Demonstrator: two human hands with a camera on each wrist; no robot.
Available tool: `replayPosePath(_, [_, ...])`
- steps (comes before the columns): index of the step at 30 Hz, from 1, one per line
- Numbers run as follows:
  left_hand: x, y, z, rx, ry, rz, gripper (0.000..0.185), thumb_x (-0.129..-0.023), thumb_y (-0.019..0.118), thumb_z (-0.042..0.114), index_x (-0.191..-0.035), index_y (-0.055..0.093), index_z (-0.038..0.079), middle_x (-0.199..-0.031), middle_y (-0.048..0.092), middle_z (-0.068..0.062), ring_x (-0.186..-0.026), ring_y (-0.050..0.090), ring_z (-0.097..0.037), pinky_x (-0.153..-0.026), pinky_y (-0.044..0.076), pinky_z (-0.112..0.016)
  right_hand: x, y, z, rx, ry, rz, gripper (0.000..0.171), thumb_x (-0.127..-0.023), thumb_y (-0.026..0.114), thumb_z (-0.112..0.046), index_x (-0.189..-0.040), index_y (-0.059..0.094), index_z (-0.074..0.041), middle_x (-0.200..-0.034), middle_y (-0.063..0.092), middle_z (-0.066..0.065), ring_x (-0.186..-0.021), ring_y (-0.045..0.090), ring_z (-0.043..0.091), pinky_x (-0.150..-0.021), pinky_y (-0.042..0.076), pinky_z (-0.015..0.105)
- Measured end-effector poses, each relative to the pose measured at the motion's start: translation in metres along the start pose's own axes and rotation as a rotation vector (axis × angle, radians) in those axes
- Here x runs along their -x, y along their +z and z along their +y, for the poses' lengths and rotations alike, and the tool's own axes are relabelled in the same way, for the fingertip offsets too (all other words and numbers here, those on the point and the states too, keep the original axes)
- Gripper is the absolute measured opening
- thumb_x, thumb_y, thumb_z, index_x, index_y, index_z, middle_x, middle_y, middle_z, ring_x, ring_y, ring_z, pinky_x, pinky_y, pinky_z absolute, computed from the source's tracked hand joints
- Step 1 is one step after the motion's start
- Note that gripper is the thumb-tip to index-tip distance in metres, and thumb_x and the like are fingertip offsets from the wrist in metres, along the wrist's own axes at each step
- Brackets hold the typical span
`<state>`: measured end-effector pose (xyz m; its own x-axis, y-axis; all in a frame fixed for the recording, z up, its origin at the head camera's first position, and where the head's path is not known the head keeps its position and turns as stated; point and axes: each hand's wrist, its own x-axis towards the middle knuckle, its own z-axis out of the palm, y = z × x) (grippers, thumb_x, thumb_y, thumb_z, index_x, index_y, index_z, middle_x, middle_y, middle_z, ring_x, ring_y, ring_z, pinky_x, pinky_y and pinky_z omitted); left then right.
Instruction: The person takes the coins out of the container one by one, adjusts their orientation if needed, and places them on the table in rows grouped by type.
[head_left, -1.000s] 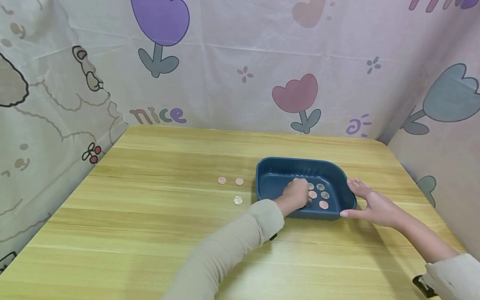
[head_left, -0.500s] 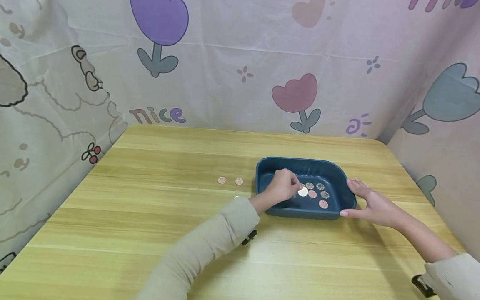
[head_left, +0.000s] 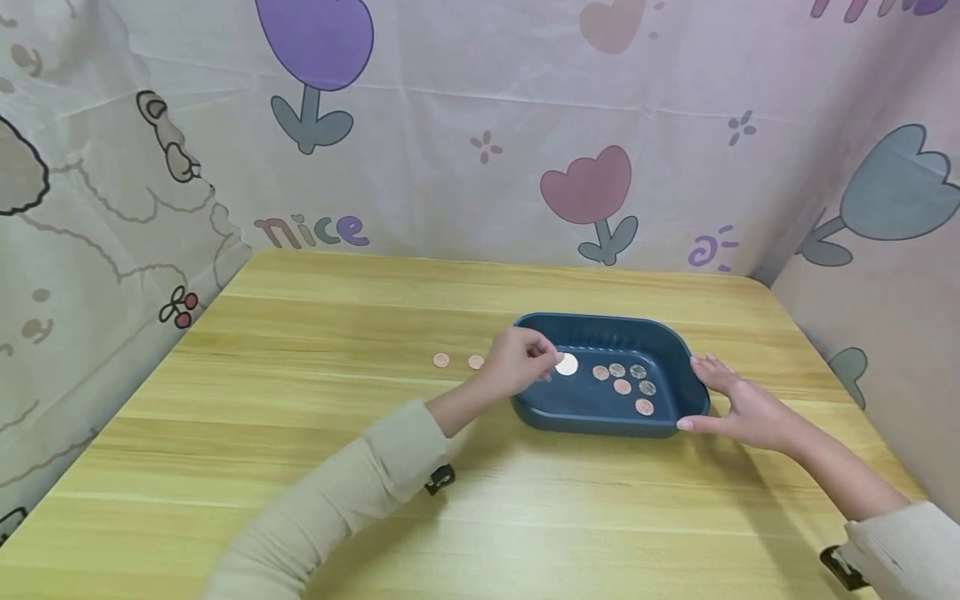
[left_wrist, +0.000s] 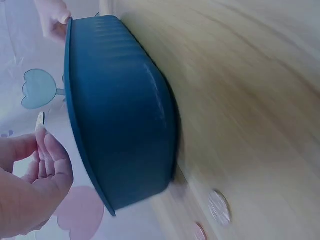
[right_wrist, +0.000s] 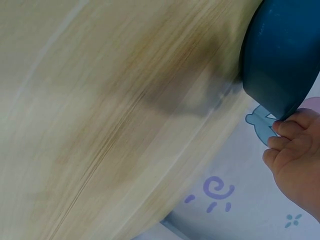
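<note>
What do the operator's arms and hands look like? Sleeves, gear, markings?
Left: plain beige fabric sleeve, small black attachment underneath. Right: matching beige sleeve, similar black attachment. Left hand and right hand ungloved. No cables or sleeve markings visible; attachment details too small to tell.

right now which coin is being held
The bright pale coin pinched in the left hand; the other visible coins lie in the blue tray or on the wooden table.
</note>
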<state>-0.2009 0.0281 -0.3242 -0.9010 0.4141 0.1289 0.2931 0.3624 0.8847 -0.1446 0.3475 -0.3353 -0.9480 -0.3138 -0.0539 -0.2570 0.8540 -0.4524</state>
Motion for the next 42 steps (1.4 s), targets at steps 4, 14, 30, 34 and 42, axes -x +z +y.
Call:
replayPosePath(4, [0.009, -0.015, -0.007, 0.045, -0.050, 0.043, 0.013, -0.086, 0.064, 0.007, -0.081, 0.066, -0.005, -0.069, 0.065, -0.015, -0.058, 0.063, -0.020, -0.055, 0.053, -0.022, 0.000, 0.000, 0.001, -0.003, 0.007, -0.005, 0.098, -0.076, 0.074, -0.037, -0.142, 0.020, 0.011, -0.145, 0.018, 0.036, -0.137, 0.009, 0.051, -0.103, 0.015, 0.067])
replayPosePath(14, [0.030, -0.049, -0.038, 0.029, -0.148, 0.089, 0.016, -0.086, 0.065, 0.010, -0.085, 0.066, -0.006, -0.069, 0.066, -0.012, -0.056, 0.056, -0.006, -0.063, 0.056, -0.031, 0.000, 0.000, 0.001, -0.004, 0.013, -0.007, 0.098, -0.076, 0.074, -0.037, -0.142, 0.020, 0.010, -0.146, 0.017, 0.036, -0.137, 0.009, 0.051, -0.101, 0.016, 0.068])
replayPosePath(30, [0.054, -0.084, -0.086, -0.181, -0.210, 0.026, 0.020, -0.088, 0.059, 0.007, -0.073, 0.061, -0.005, -0.062, 0.062, -0.014, -0.048, 0.047, -0.008, -0.045, 0.038, -0.014, 0.000, -0.001, -0.001, -0.022, 0.011, -0.013, 0.098, -0.076, 0.074, -0.036, -0.142, 0.019, 0.011, -0.145, 0.017, 0.037, -0.137, 0.007, 0.050, -0.102, 0.015, 0.068])
replayPosePath(34, [0.057, -0.087, -0.091, -0.259, -0.259, -0.012, 0.026, -0.089, 0.057, 0.005, -0.065, 0.060, -0.004, -0.060, 0.061, -0.010, -0.047, 0.043, -0.007, -0.049, 0.038, -0.016, 0.000, 0.000, -0.001, -0.021, 0.009, -0.011, 0.098, -0.076, 0.075, -0.036, -0.142, 0.020, 0.011, -0.145, 0.017, 0.037, -0.137, 0.008, 0.051, -0.102, 0.015, 0.068])
replayPosePath(42, [0.057, -0.086, -0.090, -0.350, -0.322, -0.034, 0.044, -0.087, 0.060, 0.005, -0.046, 0.044, 0.009, -0.047, 0.049, 0.002, -0.041, 0.032, -0.005, -0.046, 0.031, -0.014, -0.001, 0.000, -0.001, -0.010, 0.010, -0.011, 0.098, -0.076, 0.075, -0.036, -0.142, 0.020, 0.011, -0.145, 0.017, 0.037, -0.137, 0.008, 0.051, -0.102, 0.015, 0.068])
